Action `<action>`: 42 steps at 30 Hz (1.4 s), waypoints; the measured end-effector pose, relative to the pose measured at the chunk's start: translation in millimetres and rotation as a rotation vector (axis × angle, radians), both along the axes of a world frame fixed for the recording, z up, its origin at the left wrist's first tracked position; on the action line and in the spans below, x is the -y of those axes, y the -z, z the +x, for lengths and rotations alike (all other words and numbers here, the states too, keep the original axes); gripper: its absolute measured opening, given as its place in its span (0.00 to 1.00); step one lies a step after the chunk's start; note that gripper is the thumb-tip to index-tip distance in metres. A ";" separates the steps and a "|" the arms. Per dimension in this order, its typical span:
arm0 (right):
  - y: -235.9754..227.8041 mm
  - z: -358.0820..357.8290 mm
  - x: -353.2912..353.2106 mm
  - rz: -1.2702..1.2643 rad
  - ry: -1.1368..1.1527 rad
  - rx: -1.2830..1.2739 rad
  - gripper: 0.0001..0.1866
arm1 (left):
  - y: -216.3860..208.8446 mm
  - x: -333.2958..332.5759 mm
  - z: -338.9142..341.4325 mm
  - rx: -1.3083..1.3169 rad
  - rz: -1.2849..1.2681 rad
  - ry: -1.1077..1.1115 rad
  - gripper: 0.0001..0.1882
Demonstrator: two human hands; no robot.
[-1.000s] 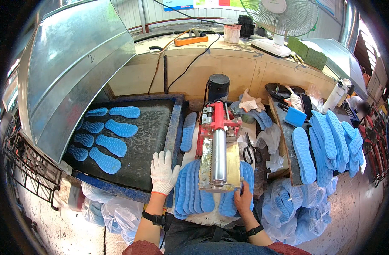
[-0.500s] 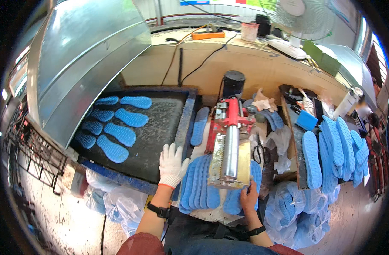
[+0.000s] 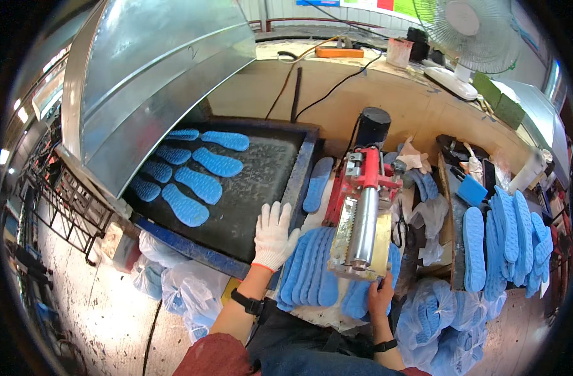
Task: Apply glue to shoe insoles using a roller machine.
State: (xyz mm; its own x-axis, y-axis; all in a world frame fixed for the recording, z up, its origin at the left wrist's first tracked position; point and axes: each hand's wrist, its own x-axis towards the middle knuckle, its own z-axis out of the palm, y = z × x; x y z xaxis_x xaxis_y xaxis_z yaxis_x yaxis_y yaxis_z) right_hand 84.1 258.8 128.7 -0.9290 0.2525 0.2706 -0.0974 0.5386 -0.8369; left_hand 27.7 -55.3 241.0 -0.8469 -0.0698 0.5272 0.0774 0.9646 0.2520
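My left hand [image 3: 274, 235], in a white glove, lies flat with fingers spread on the near edge of a dark conveyor belt [image 3: 255, 188], beside a fanned row of blue shoe soles [image 3: 308, 266]. My right hand [image 3: 379, 297], bare, grips a blue sole [image 3: 358, 299] just under the front of a red roller machine [image 3: 363, 213]. Several blue soles [image 3: 192, 178] lie on the belt under a curved metal hood [image 3: 155, 69]. One sole [image 3: 316, 183] rests between belt and machine.
A stack of blue soles [image 3: 509, 241] stands on the right shelf. Clear bags of soles [image 3: 449, 326] pile up at the lower right, more bags [image 3: 174, 282] at the lower left. A fan [image 3: 468, 28] and cables sit on the back bench [image 3: 361, 94]. A wire rack [image 3: 67, 207] stands left.
The view has shifted, so the belt and machine sit lower and larger in the picture. Both hands hold about the same places as before.
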 end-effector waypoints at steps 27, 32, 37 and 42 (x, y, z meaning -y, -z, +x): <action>5.1 0.9 0.4 0.046 0.017 -0.046 0.25 | 1.5 0.7 3.3 0.013 -0.017 0.017 0.29; -15.3 4.7 5.2 0.022 -0.010 0.067 0.24 | 3.0 2.5 4.7 0.048 -0.097 0.014 0.30; -16.6 5.3 5.5 0.051 0.002 0.032 0.24 | 4.0 1.3 4.2 0.007 -0.074 0.017 0.30; -8.9 3.1 3.8 0.046 -0.009 -0.020 0.23 | 3.3 2.4 3.3 -0.014 -0.080 0.045 0.30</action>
